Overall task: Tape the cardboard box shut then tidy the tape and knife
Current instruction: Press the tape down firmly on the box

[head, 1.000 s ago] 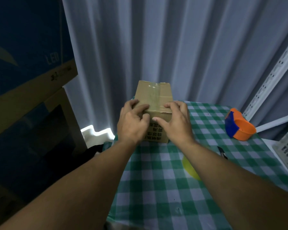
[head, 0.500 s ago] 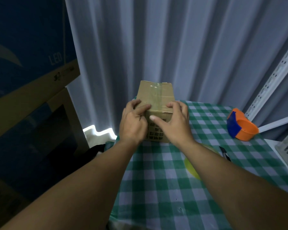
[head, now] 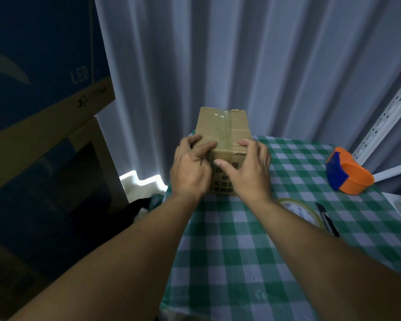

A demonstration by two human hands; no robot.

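A small cardboard box stands at the far left corner of the green checked table, with clear tape running down the middle of its closed top. My left hand rests on the box's near left corner, fingers pressed along the top edge. My right hand covers the near right face, its thumb pressed flat on the front over the tape end. A roll of clear tape lies flat behind my right forearm, partly hidden. A dark utility knife lies just right of the roll.
An orange and blue container sits at the table's far right. Big cardboard cartons stand close on the left. A pleated curtain hangs behind the table, and a white slotted shelf upright rises at the right.
My fingers have shifted along the box's near top edge, the right thumb sliding lower on the front face. The view has drifted slightly, so the tape roll and knife show more.
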